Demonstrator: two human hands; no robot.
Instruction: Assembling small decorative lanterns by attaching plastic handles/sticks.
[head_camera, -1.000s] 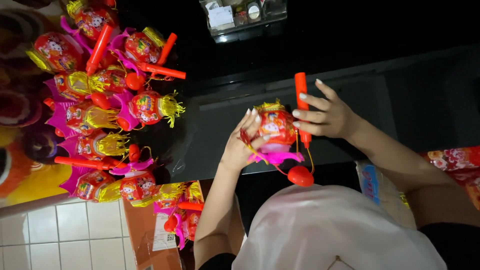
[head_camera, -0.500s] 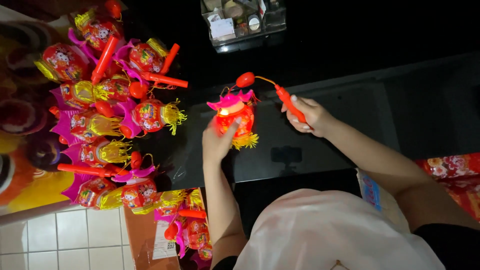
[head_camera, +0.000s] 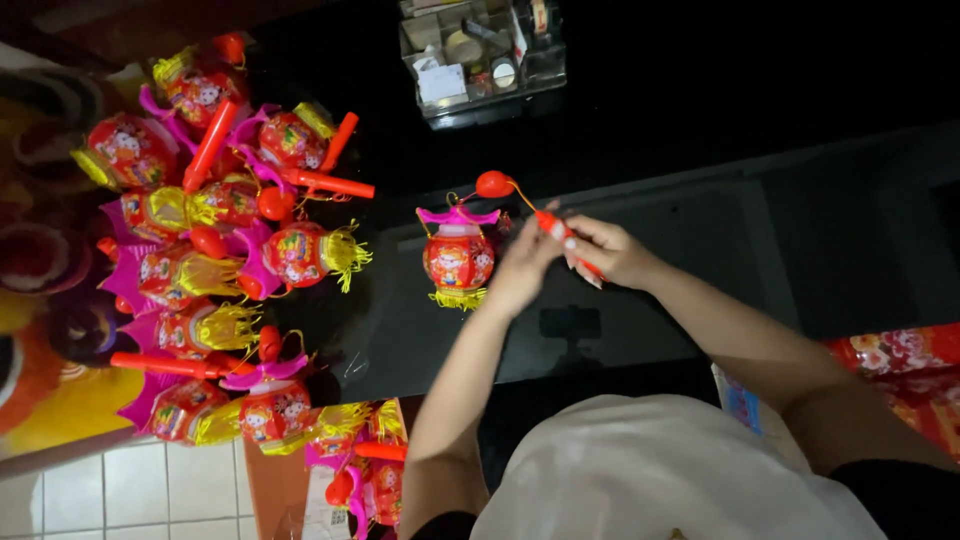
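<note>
A small red toy lantern (head_camera: 457, 257) with a pink top and a yellow fringe hangs over the dark glossy table (head_camera: 700, 250). A thin cord runs from it past a red ball (head_camera: 493, 184) to a red stick (head_camera: 552, 224). My right hand (head_camera: 612, 250) grips that stick. My left hand (head_camera: 524, 268) is right beside the lantern, its fingertips pinching the same stick near its tip.
A heap of several similar red, pink and yellow lanterns (head_camera: 230, 250) with red sticks covers the table's left side. A clear plastic organiser box (head_camera: 485, 55) stands at the far edge. Red printed packaging (head_camera: 900, 355) lies at the right, and white floor tiles (head_camera: 100, 495) show at lower left.
The lantern was turned from fringe-up to hanging below the stick and moved left. My left hand left the lantern body and went to the stick.
</note>
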